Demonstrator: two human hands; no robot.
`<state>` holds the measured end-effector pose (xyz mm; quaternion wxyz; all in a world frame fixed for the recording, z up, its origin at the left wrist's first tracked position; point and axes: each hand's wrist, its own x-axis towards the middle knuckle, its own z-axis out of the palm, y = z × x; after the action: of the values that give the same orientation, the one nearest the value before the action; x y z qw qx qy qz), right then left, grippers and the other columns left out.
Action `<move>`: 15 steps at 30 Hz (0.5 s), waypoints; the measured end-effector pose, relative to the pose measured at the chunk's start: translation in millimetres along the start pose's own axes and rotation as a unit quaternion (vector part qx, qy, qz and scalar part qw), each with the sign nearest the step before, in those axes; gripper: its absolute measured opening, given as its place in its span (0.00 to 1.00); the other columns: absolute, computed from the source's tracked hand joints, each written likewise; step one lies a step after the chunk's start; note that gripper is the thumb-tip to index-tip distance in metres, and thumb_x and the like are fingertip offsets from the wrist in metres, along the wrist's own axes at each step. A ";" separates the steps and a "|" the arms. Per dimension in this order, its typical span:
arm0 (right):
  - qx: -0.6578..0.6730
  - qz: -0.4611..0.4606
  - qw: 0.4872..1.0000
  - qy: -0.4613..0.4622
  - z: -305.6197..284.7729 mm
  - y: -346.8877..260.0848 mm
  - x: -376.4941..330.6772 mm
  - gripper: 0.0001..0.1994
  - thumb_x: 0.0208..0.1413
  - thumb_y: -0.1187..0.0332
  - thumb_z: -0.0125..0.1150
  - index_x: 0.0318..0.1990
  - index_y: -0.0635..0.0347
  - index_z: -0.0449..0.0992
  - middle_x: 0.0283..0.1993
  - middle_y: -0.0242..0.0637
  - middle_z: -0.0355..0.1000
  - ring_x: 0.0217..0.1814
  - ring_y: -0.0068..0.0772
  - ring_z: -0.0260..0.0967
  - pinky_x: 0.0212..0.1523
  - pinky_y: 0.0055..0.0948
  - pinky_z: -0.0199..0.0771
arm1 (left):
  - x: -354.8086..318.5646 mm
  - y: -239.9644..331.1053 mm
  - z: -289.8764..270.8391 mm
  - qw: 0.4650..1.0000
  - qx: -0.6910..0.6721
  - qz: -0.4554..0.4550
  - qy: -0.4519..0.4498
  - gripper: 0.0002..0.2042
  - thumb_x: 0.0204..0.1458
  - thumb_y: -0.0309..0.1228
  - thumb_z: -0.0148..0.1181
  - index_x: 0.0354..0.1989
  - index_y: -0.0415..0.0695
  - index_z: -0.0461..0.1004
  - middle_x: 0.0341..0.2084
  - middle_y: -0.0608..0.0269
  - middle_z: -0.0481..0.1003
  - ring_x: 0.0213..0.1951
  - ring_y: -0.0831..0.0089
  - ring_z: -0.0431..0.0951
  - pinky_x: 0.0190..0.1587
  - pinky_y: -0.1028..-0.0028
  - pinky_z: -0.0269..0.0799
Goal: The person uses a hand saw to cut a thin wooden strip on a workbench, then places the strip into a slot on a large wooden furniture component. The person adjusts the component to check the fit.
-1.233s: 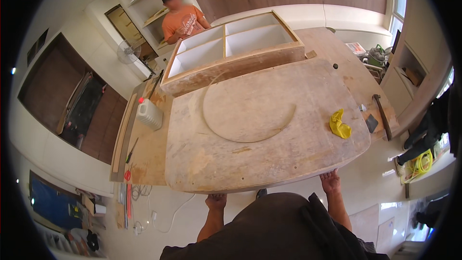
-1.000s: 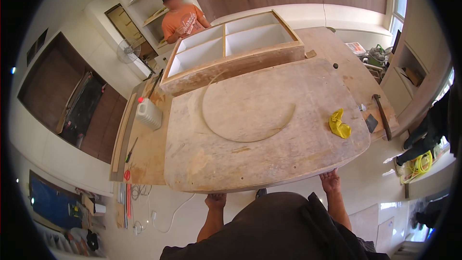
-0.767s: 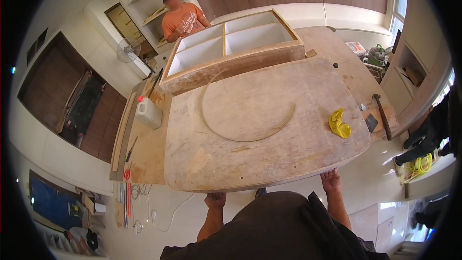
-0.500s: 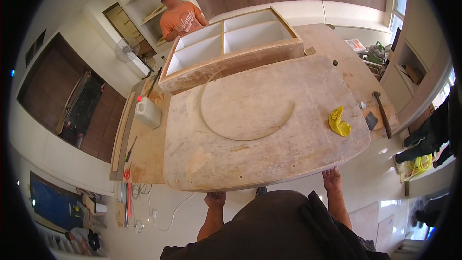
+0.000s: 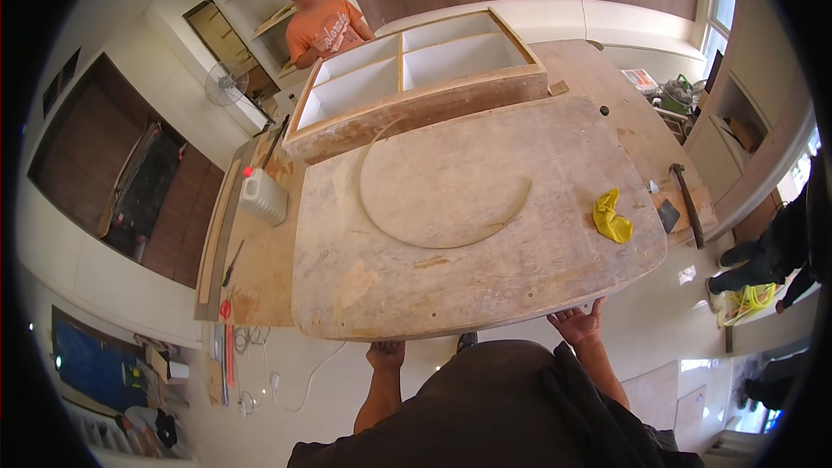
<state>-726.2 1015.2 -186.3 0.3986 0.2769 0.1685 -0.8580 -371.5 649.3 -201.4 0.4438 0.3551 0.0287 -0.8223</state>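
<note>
A large wooden panel (image 5: 468,286) with rounded front corners lies in front of me. My left hand (image 5: 386,354) holds its near edge from below, and the board partly hides the fingers. Farther right, my right hand (image 5: 579,326) is open, palm up, fingers spread, with the fingertips at or just under the same edge. A thin curved strip (image 5: 451,246) forms an open ring on the panel. A crumpled yellow cloth or bag (image 5: 612,218) lies near its right side. Behind the panel sits a wooden box frame (image 5: 416,113) with white compartments.
A white jug (image 5: 263,198) with a red cap stands left on the worktable (image 5: 251,286), near red-handled scissors (image 5: 226,308). A hammer (image 5: 687,206) lies at the right. A person in an orange shirt (image 5: 325,30) stands beyond the box. White cable (image 5: 308,390) trails across the floor.
My right hand has shifted left along the panel's edge and turned, its fingers now more spread. My left hand stays at the edge. The person behind has lowered a hand slightly.
</note>
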 end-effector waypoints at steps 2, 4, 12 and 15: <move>0.001 -0.002 1.000 -0.005 0.7 0.3 -0.2 0.70 0.43 0.17 0.53 0.79 0.58 0.27 0.84 0.47 0.26 0.86 0.53 0.25 0.80 0.61 0.28 | -3.5 -2.5 6.7 0.999 0.004 0.009 0.040 0.15 0.65 0.34 0.45 0.22 0.55 0.61 0.12 0.77 0.52 0.16 0.76 0.52 0.28 0.70 0.57; 0.007 -0.006 1.000 -0.009 -0.8 0.3 0.8 0.69 0.44 0.17 0.53 0.79 0.58 0.27 0.84 0.47 0.26 0.86 0.53 0.24 0.80 0.61 0.28 | -9.3 -6.5 17.6 0.997 0.011 0.017 0.073 0.16 0.65 0.34 0.45 0.21 0.55 0.61 0.12 0.77 0.52 0.16 0.77 0.52 0.29 0.71 0.57; -0.086 -0.039 0.991 -0.094 -29.5 1.4 15.6 0.62 0.51 0.24 0.54 0.79 0.61 0.35 0.84 0.49 0.31 0.85 0.56 0.31 0.79 0.64 0.36 | -22.0 -10.7 34.5 0.994 0.030 0.023 0.100 0.16 0.66 0.35 0.44 0.21 0.55 0.60 0.12 0.77 0.53 0.16 0.77 0.53 0.30 0.72 0.58; -0.091 -0.037 0.991 -0.088 -29.6 2.8 16.4 0.62 0.51 0.24 0.55 0.79 0.61 0.36 0.84 0.49 0.33 0.84 0.56 0.33 0.79 0.64 0.37 | -18.4 -7.2 29.5 0.995 0.021 0.021 0.096 0.16 0.66 0.36 0.44 0.21 0.55 0.61 0.12 0.77 0.53 0.17 0.77 0.53 0.30 0.72 0.59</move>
<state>-722.6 1018.8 -219.8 0.4038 0.1564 0.2202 -0.8741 -386.9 656.0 -170.0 0.4490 0.4422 0.0467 -0.7750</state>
